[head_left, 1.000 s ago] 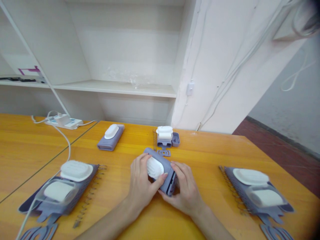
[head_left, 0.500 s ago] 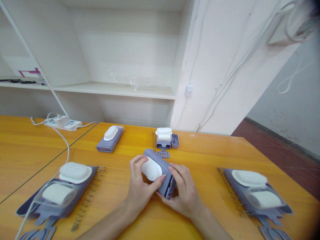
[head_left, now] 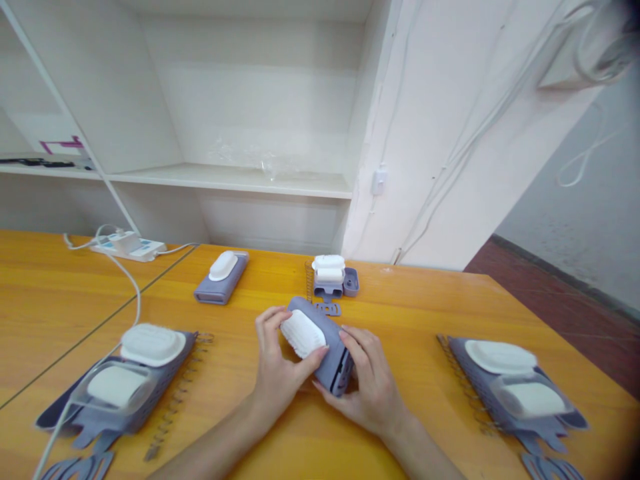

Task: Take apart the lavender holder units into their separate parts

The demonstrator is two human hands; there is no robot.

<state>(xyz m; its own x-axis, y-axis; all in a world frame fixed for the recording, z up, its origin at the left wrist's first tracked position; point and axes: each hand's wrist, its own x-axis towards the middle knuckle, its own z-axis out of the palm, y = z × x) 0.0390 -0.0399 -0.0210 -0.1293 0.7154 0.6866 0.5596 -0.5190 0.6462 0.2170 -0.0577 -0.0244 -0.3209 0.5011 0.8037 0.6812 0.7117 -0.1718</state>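
Observation:
In the middle of the view, a purple-grey plastic case (head_left: 327, 347) is tilted above the table, with a white ribbed oval piece (head_left: 303, 333) on its upper face. My left hand (head_left: 280, 360) grips the white oval piece at its two ends, thumb at the lower right and fingers at the upper left. Around the lower right end of the case closes my right hand (head_left: 367, 373), fingers on top and thumb underneath. A dark slot shows in that end. Just behind stands a small set of purple parts with white rolls (head_left: 329, 275).
Left lies a purple tray (head_left: 165, 373) with white parts and a coil spring (head_left: 173, 400); a similar tray (head_left: 465, 353) lies right. Another purple case (head_left: 220, 287), a power strip (head_left: 135, 248) and a white cable (head_left: 136, 300) are on the table (head_left: 410, 313). White shelves rise behind.
My left hand has shifted slightly left, and more of the white oval piece's ribbed surface shows. The case and my right hand stay almost in place.

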